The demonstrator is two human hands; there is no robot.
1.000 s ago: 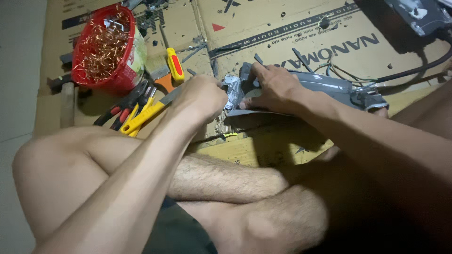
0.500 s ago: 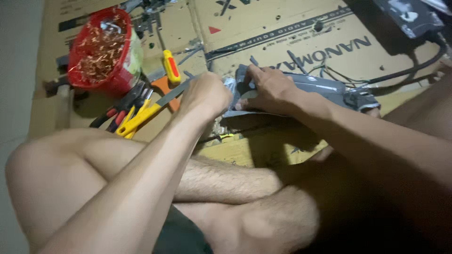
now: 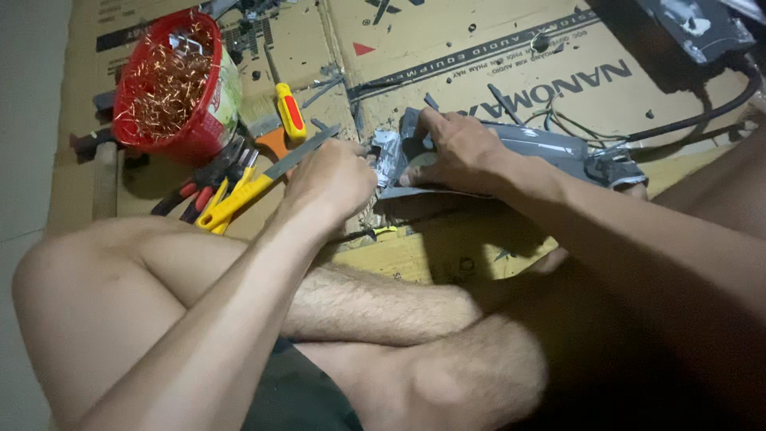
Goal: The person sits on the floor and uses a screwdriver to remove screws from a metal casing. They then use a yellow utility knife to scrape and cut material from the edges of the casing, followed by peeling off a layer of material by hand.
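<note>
The grey metal housing [image 3: 511,148] was pinned on the cardboard sheet [image 3: 479,48] by the flat, spread right hand [image 3: 455,148]. The left hand [image 3: 331,179] was closed around a tool whose tip was hidden at the housing's torn left end. A slip there could have driven the tool into the right hand's fingers [image 3: 415,177], since they lay just beside that jagged edge.

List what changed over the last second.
Little changed: the view drifted slightly. The left hand stays closed at the end of the grey metal housing, the right hand stays pressed on it. The red basket of copper scraps and yellow-handled pliers stayed put.

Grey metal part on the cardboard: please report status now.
Left hand closed at the end of the grey metal part. Right hand pressed flat on it. Yellow-handled pliers beside left wrist.
</note>
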